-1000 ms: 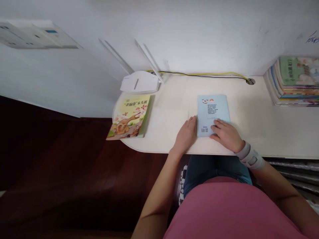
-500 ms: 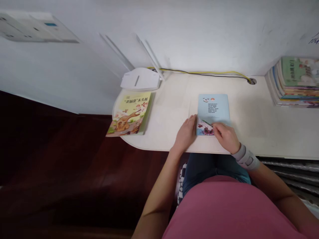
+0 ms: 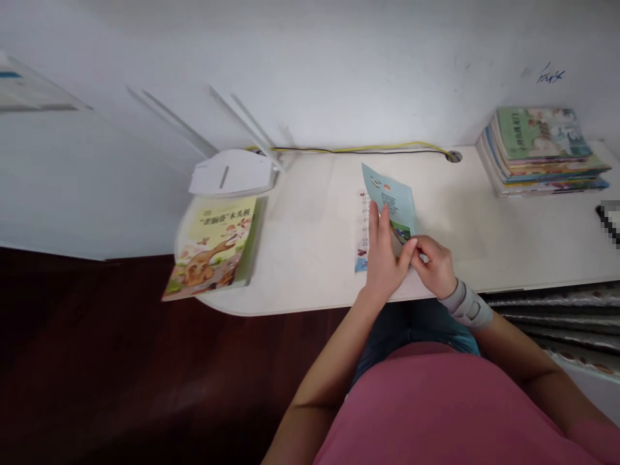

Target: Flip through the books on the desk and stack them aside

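A thin light-blue booklet (image 3: 398,195) stands partly lifted off the white desk. Its blue page or cover is raised and tilted, and a white page with small pictures shows at the left underneath. My left hand (image 3: 384,261) lies against the raised sheet with its fingers stretched out and the thumb reaching toward my right hand. At the sheet's lower right edge, my right hand (image 3: 433,263) pinches it between thumb and fingers. A grey wrist brace (image 3: 467,303) wraps my right wrist.
A yellow-green picture book (image 3: 213,248) overhangs the desk's rounded left end. Behind it stands a white router (image 3: 232,173) with antennas. Yellow and black cables run to a desk hole (image 3: 454,156). A stack of books (image 3: 542,152) is at the back right, near a dark, partly pixelated object (image 3: 609,223).
The booklet's blue sheet has risen from lying nearly flat to tilted. My left hand has moved from the booklet's left edge onto the sheet, close to my right hand. The view has shifted right.
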`<move>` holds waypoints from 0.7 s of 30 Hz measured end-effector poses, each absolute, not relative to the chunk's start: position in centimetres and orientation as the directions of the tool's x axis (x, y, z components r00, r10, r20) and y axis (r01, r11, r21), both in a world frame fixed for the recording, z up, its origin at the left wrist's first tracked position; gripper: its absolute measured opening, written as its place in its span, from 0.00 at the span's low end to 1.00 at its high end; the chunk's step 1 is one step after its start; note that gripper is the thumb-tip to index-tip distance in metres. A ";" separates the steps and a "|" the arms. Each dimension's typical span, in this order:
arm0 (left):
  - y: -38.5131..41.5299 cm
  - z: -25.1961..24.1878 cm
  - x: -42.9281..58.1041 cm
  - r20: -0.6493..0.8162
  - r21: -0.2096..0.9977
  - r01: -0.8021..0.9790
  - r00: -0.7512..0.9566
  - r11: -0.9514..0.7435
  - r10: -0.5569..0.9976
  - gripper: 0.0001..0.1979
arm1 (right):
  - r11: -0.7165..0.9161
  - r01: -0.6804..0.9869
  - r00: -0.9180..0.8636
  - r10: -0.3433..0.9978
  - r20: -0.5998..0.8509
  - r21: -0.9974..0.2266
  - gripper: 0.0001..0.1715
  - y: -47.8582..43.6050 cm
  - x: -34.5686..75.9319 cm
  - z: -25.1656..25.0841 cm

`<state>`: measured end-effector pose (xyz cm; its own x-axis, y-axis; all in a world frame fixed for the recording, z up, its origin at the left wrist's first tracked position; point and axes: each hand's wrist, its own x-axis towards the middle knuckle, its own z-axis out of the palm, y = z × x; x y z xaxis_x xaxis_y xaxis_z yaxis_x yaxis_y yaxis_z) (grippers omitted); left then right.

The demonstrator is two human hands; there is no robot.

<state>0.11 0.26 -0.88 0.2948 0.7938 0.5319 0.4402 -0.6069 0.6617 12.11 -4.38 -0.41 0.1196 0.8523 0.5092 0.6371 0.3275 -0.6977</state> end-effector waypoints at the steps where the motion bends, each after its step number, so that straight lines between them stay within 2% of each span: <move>1: 0.2 -0.9 0.0 0.527 0.669 0.437 0.291 -0.601 0.799 0.39 | 0.327 0.657 0.100 0.855 0.509 -0.679 0.13 -4.4 12.2 -0.3; 6: 0.0 -0.5 -1.1 0.448 0.740 0.407 0.295 -0.535 0.844 0.41 | 0.267 0.661 0.095 0.897 0.431 -0.701 0.16 -4.4 12.1 0.0; 9: 0.2 0.5 -0.6 0.430 0.722 0.403 0.377 -0.563 0.820 0.39 | 0.262 0.525 0.149 0.908 0.391 -0.810 0.17 -4.9 12.8 0.5; 12: 0.3 1.6 1.0 0.455 0.639 0.380 0.514 -0.669 0.727 0.38 | 0.228 0.371 0.257 0.906 0.336 -0.900 0.23 -5.7 15.0 2.0; 14: 0.2 1.9 2.3 0.466 0.603 0.328 0.595 -0.728 0.654 0.39 | 0.176 0.377 0.265 0.920 0.289 -0.909 0.25 -6.2 17.0 3.5; 18: -0.4 1.3 3.8 0.453 0.596 0.272 0.662 -0.755 0.597 0.39 | 0.051 0.512 0.173 0.972 0.161 -0.857 0.24 -6.6 20.6 5.4; 21: -0.6 0.5 3.7 0.450 0.607 0.303 0.631 -0.735 0.632 0.39 | -0.017 0.411 0.167 0.984 0.057 -0.912 0.27 -6.1 21.5 5.1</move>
